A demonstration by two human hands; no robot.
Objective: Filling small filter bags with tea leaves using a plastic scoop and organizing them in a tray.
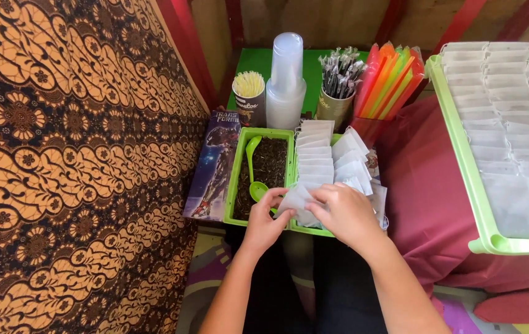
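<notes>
Both hands pinching a small white paper sachet (295,199).
Left hand (264,222) and right hand (346,213) gripping its edges, over green plastic tray (234,185) of dark loose tea with green plastic scoop (255,179); stacked white sachets (317,154) alongside.

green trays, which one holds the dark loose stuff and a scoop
The small green tray by the left hand, with a green scoop; the large tray on the right holds only white sachets.

2 bare forearms forward, left hand (264,224) and right hand (346,213) pinching together.
</notes>
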